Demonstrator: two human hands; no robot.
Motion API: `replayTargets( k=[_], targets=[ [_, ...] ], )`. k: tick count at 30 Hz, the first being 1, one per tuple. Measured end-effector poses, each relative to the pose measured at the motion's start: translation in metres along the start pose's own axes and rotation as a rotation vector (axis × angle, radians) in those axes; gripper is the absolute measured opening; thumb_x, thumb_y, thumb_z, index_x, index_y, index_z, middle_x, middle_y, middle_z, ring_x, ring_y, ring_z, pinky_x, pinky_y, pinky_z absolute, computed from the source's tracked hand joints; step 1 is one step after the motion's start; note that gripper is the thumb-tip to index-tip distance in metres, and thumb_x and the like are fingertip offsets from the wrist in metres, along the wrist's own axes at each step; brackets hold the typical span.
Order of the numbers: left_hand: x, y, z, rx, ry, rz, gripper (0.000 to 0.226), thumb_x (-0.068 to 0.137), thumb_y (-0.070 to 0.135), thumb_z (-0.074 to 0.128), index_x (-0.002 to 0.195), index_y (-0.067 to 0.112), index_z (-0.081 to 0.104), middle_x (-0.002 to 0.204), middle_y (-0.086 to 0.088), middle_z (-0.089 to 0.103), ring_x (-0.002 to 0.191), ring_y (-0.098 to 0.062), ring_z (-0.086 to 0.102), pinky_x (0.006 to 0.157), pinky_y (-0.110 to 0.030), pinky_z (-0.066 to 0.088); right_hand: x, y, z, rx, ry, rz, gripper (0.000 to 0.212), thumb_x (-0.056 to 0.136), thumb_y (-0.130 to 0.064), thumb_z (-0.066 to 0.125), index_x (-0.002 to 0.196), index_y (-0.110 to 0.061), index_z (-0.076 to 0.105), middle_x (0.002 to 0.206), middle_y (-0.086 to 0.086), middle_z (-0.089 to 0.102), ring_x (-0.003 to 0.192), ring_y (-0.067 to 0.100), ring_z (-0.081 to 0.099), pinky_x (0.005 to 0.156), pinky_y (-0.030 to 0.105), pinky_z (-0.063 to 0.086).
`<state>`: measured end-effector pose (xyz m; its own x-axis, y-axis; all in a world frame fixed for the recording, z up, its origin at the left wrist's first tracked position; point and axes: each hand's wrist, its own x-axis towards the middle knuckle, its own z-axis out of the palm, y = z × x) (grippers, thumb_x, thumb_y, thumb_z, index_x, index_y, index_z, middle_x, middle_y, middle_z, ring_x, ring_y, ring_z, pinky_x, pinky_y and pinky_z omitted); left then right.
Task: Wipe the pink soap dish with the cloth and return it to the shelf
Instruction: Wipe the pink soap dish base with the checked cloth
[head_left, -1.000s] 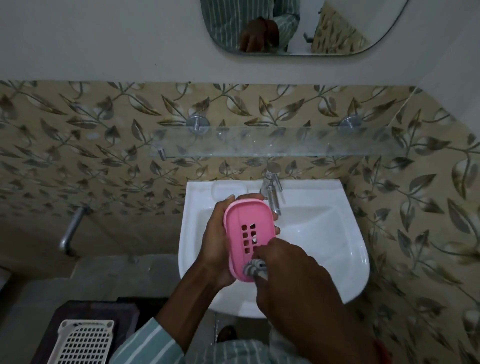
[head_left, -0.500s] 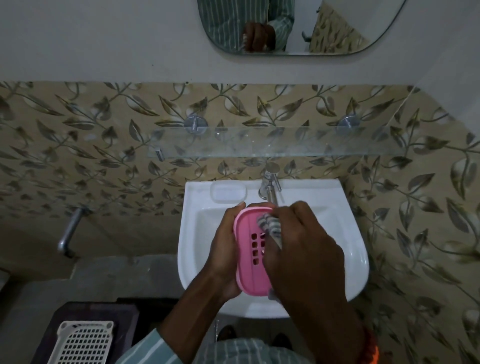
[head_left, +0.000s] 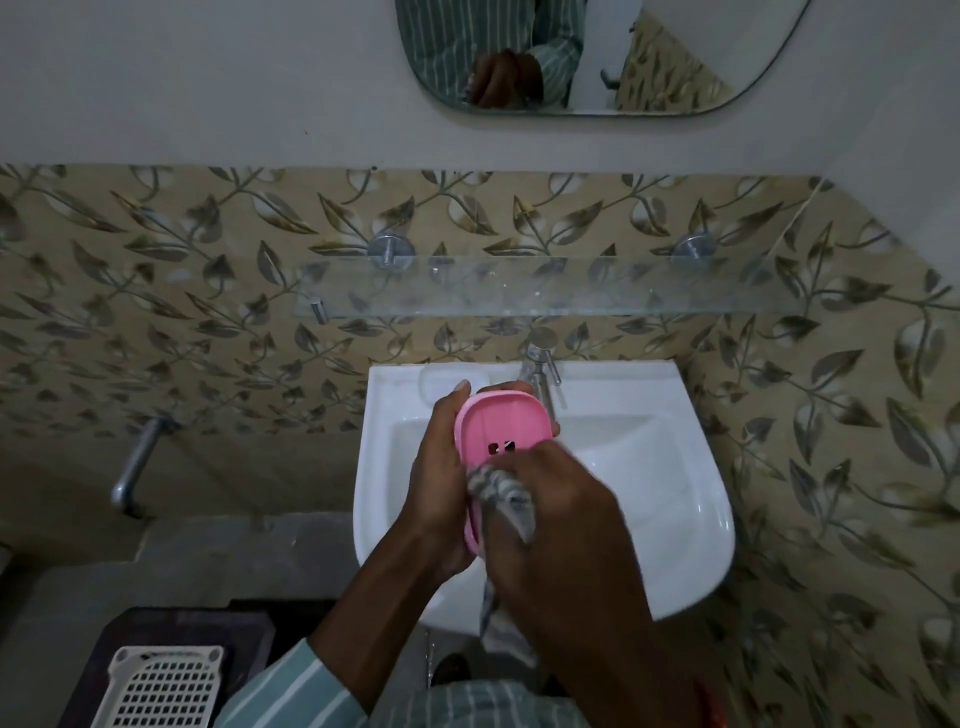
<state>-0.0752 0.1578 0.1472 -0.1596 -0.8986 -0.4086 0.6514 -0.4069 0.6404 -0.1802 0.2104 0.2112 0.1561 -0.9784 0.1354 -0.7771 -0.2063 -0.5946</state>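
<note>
— Leaf-patterned tiles behind the clear glass shelf (head_left: 545, 288), white ceramic basin (head_left: 675, 467) below. Where's the dish?

— I see the pink plastic soap dish (head_left: 493, 423) over the basin, gripped by my left hand (head_left: 441, 478). My right hand (head_left: 561, 519) clutches the grey striped cloth (head_left: 501, 488) against its near end.

Cloth (head_left: 500, 488) now lower on soap dish (head_left: 498, 428)
</note>
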Motion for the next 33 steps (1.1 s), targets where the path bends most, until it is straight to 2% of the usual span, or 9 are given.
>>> replayTargets(
  k=[3,6,8,10,14,18,24,29,33],
  targets=[
    [-0.004,-0.013,-0.002,0.106,0.01,0.019,0.058,0.093,0.061,0.046,0.106,0.017,0.082,0.107,-0.015,0.078,0.095,-0.027,0.076,0.084,-0.039,0.06,0.012,0.005,-0.008,-0.078,0.149,0.02,0.034,0.082,-0.021,0.073,0.113,-0.009,0.064,0.106,0.007,0.064,0.081,0.023,0.066,0.068,0.033,0.058],
    [-0.008,-0.012,-0.008,0.195,0.005,0.036,0.065,0.095,0.065,0.038,0.119,0.018,0.076,0.12,-0.02,0.073,0.11,-0.036,0.066,0.103,-0.052,0.048,0.009,0.013,-0.015,-0.156,0.116,0.047,0.023,0.086,-0.024,0.069,0.106,-0.013,0.064,0.103,0.003,0.063,0.069,0.017,0.063,0.057,0.024,0.052],
    [-0.008,-0.005,-0.013,0.225,-0.03,0.052,0.076,0.093,0.07,0.035,0.129,0.012,0.069,0.117,-0.023,0.07,0.106,-0.037,0.065,0.101,-0.053,0.049,0.0,0.02,-0.019,-0.176,0.034,0.038,0.019,0.087,-0.029,0.068,0.103,-0.019,0.064,0.098,-0.004,0.061,0.07,0.01,0.059,0.059,0.014,0.041],
    [-0.006,0.003,-0.018,0.188,-0.096,0.052,0.089,0.086,0.077,0.034,0.13,0.008,0.068,0.11,-0.018,0.073,0.096,-0.031,0.069,0.091,-0.046,0.055,-0.005,0.026,-0.027,-0.09,0.0,0.021,0.013,0.085,-0.027,0.071,0.096,-0.021,0.066,0.089,-0.006,0.06,0.072,0.01,0.058,0.062,0.019,0.043],
    [-0.009,0.006,-0.022,0.235,-0.217,0.124,0.099,0.07,0.092,0.05,0.122,0.01,0.073,0.108,-0.017,0.076,0.093,-0.029,0.073,0.086,-0.043,0.061,0.003,0.032,-0.052,0.008,0.217,-0.041,0.022,0.081,-0.006,0.074,0.098,-0.018,0.069,0.09,-0.005,0.066,0.078,0.006,0.059,0.071,0.013,0.045],
    [-0.013,0.004,-0.014,0.392,-0.194,0.248,0.087,0.063,0.095,0.055,0.11,0.025,0.079,0.102,-0.011,0.08,0.092,-0.026,0.076,0.084,-0.038,0.062,0.005,0.02,-0.051,0.042,0.191,-0.14,0.036,0.081,0.003,0.068,0.109,-0.019,0.07,0.099,-0.005,0.064,0.084,0.011,0.062,0.07,0.024,0.052],
    [-0.02,0.007,0.002,0.469,-0.236,0.388,0.08,0.089,0.081,0.037,0.114,0.014,0.072,0.104,-0.007,0.076,0.102,-0.023,0.072,0.089,-0.033,0.057,-0.016,0.002,-0.033,-0.059,0.171,-0.353,0.04,0.067,-0.003,0.076,0.107,-0.007,0.075,0.112,0.012,0.071,0.099,0.028,0.069,0.079,0.04,0.061],
    [-0.024,0.004,0.003,0.547,-0.224,0.426,0.085,0.081,0.091,0.035,0.112,0.021,0.073,0.101,-0.008,0.074,0.091,-0.027,0.069,0.082,-0.043,0.055,-0.007,0.031,-0.044,0.014,0.203,-0.211,0.034,0.08,0.004,0.065,0.111,-0.006,0.072,0.112,0.009,0.067,0.101,0.025,0.065,0.086,0.036,0.056],
    [-0.022,0.004,0.007,0.571,-0.29,0.419,0.087,0.087,0.085,0.033,0.117,0.013,0.07,0.112,-0.022,0.071,0.109,-0.048,0.065,0.097,-0.061,0.052,-0.013,0.015,-0.038,-0.032,0.209,-0.336,0.041,0.068,-0.003,0.069,0.108,-0.007,0.074,0.112,0.01,0.069,0.099,0.024,0.067,0.084,0.034,0.059]
  ],
)
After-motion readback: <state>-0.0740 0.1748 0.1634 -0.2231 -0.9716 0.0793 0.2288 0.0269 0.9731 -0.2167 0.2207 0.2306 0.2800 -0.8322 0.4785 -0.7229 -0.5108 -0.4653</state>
